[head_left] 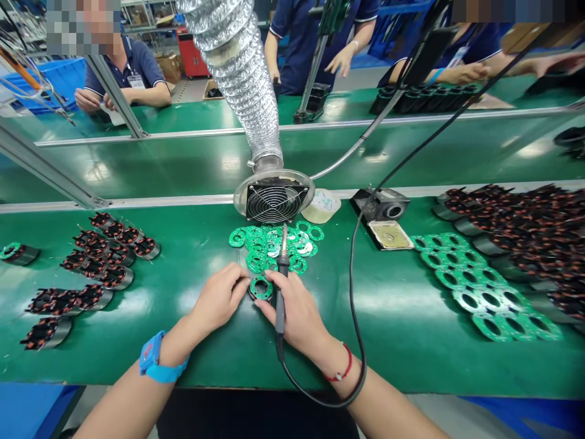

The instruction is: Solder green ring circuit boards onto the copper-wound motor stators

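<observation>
Green ring (pixel 261 297), soldering iron (pixel 280 314)
Right grip (pixel 299 312) holds the iron; left grip (pixel 222 294) meets the ring, hold unclear.

Bright, diffuse light is filling the view; pale glare is marking the green surface (pixel 183 250), the foil duct (pixel 249 82) is glinting, and distortion and blur are affecting the outer edges
</observation>
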{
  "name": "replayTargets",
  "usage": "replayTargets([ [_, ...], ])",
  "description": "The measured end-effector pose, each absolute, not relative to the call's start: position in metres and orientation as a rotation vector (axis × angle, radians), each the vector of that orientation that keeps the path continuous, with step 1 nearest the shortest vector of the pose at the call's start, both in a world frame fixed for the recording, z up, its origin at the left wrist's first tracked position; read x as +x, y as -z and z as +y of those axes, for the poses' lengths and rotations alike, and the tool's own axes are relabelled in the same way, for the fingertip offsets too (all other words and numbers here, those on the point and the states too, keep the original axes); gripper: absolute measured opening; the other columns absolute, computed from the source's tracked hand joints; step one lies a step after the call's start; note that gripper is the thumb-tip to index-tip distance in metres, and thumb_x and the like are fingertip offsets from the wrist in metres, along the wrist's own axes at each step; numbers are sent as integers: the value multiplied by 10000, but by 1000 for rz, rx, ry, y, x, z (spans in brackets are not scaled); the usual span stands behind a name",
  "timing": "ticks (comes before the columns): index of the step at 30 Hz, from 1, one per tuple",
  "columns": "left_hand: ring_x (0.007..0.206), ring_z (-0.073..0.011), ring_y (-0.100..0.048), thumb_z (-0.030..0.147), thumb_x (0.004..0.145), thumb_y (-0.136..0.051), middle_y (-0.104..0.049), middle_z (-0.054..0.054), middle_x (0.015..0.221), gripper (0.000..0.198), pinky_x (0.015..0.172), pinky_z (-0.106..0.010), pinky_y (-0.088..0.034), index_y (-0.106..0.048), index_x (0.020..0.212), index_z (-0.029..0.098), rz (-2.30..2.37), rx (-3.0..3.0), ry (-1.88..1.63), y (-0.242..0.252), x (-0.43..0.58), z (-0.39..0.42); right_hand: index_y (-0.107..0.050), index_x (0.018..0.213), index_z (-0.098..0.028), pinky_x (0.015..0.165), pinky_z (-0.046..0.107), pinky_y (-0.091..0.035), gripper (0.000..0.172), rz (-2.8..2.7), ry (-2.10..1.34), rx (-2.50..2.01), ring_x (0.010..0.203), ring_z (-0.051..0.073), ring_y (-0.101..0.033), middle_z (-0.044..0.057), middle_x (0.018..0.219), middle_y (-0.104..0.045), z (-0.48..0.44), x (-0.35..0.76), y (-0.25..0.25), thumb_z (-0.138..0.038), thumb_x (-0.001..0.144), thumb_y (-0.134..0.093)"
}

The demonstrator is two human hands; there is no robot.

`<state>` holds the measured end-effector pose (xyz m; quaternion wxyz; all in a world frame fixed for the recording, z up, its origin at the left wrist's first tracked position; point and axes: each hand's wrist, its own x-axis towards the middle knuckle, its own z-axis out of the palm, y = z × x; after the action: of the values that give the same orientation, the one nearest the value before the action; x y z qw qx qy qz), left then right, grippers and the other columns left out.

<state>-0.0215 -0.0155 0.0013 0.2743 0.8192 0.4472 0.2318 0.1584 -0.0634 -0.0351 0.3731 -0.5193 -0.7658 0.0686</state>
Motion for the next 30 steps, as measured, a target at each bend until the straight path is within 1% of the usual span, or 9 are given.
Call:
replayTargets([
  [4,686,-139,-533,223,889,-468,-586,-4,733,131,649,-251,-415,-551,800,176,1209,2020,-619,2,-14,-17,-352,1331,-218,789,458,-507,525,-1978,-215,-1249,960,275,-572,127,1150,-613,-66,158,28,-281,865,-585],
  [7,725,-143,-560,225,877,-483,-626,-15,778,125,671,-254,-434,-581,821,171,1160,1882,-625,1,-15,-16,-287,1383,-265,853,466,-484,589,-2009,-242,-1091,1084,264,-554,108,1253,-589,-67,158,22,-199,864,-556],
  [9,750,-146,-572,229,867,-496,-648,-25,814,122,689,-259,-446,-598,845,166,1129,1801,-622,0,-16,-15,-274,1400,-275,872,468,-472,619,-2028,-237,-1036,1123,257,-541,97,1253,-598,-67,157,20,-158,854,-540],
  [11,732,-140,-566,235,852,-512,-647,-23,805,115,673,-251,-447,-598,842,160,1118,1731,-613,1,-18,-13,-310,1393,-266,868,470,-471,600,-2030,-238,-1062,1097,258,-552,93,1202,-625,-67,157,20,-151,848,-534],
  [15,671,-119,-524,244,827,-510,-583,9,710,108,630,-227,-418,-555,778,158,1117,1634,-630,5,-19,-11,-438,1289,-241,817,455,-487,459,-1982,-272,-1144,969,251,-593,84,1054,-666,-67,157,20,-157,848,-530],
  [21,621,-109,-471,276,843,-469,-509,35,668,132,593,-224,-367,-503,774,169,1233,1589,-649,9,-12,-12,-467,1252,-234,801,416,-503,366,-1842,-374,-1131,878,213,-653,47,930,-725,-66,159,16,-115,905,-462],
  [24,599,-108,-443,261,851,-452,-474,47,639,118,575,-225,-342,-479,772,178,1262,1624,-631,9,-10,-12,-495,1239,-232,775,390,-530,320,-1679,-419,-1196,830,203,-673,43,877,-727,-71,166,19,-182,924,-472],
  [27,588,-107,-428,255,857,-448,-460,52,624,111,561,-225,-327,-472,776,183,1271,1644,-613,9,-9,-11,-568,1131,-228,699,351,-554,230,-1526,-449,-1234,775,192,-680,61,919,-709,-76,174,26,-271,925,-476],
  [30,591,-108,-427,243,852,-451,-465,50,631,98,563,-227,-324,-476,780,182,1272,1647,-621,10,-9,-11,-609,1041,-238,673,346,-556,199,-1505,-471,-1194,748,195,-680,47,866,-698,-80,180,30,-304,925,-462],
])
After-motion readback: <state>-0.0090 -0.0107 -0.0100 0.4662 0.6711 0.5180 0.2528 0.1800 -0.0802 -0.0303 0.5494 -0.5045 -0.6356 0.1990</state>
